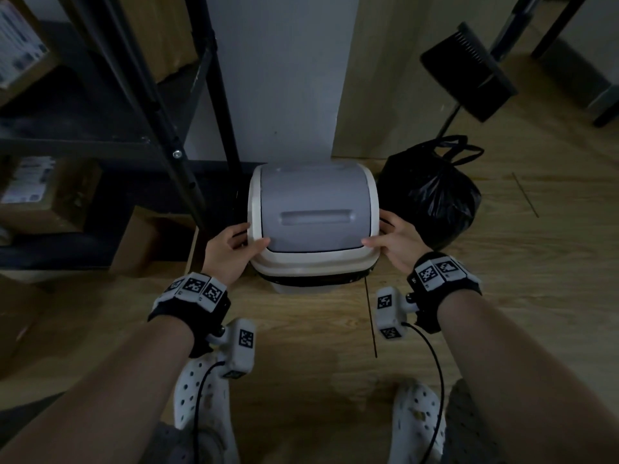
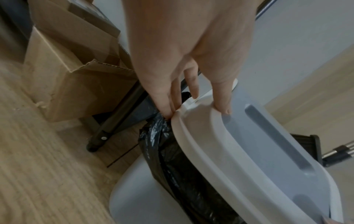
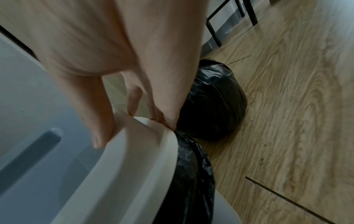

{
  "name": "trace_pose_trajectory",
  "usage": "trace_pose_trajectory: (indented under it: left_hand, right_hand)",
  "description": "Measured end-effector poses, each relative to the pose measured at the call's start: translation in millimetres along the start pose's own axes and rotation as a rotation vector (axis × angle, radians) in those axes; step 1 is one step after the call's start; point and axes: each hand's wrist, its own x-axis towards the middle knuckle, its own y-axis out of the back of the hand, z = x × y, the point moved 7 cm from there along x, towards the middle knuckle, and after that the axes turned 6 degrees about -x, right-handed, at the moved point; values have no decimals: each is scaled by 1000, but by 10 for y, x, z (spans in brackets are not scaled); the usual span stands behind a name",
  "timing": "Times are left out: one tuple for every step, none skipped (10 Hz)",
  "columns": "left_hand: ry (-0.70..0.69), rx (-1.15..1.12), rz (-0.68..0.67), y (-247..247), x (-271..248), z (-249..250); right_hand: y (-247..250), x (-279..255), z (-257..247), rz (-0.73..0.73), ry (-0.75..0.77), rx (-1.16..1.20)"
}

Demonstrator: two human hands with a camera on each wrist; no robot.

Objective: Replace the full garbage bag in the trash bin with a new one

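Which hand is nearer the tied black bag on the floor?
Right. The right hand grips the bin lid on the side next to the tied bag; the left hand grips the lid's far side.

Both forearms reach forward and down, each wrist wrapped in a dark band. The left hand (image 1: 231,251) grips the left front corner of the lid (image 1: 315,209): thumb on top, fingers (image 2: 162,97) curled under the rim. The right hand (image 1: 397,242) mirrors it at the right front corner, thumb on top, fingers (image 3: 164,112) apparently tucked beneath the edge, though blur softens them.
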Motion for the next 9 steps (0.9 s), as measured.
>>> trace_pose_trajectory:
  left_hand:
    - [1,-2,-16,-15,10,4]
    - [3,2,-4,-21,31,4]
    - [27,-15,23,-28,50,-61]
    - [61,-44,32,-31,64,-124]
    - [79,-36,24,-29,61,-140]
    - [68,20,2,-54,26,-87]
    - [48,177,-14,-54,-63,0]
    - [33,417,-37,-23,-178,40]
    - [14,507,-63,-29,-306,132]
  right_hand:
    - [11,-16,44,2,-2,-2]
    - [23,-24,69,10,10,-3]
    - [21,-24,109,5,9,-19]
    - [15,-20,160,6,2,3]
    - [20,-20,201,24,0,1]
    - [41,-86,170,73,12,-113]
    - [13,-230,57,84,19,-339]
    - [-30,-385,-41,78,65,-547]
    - [-83,-566,-163,99,114,-647]
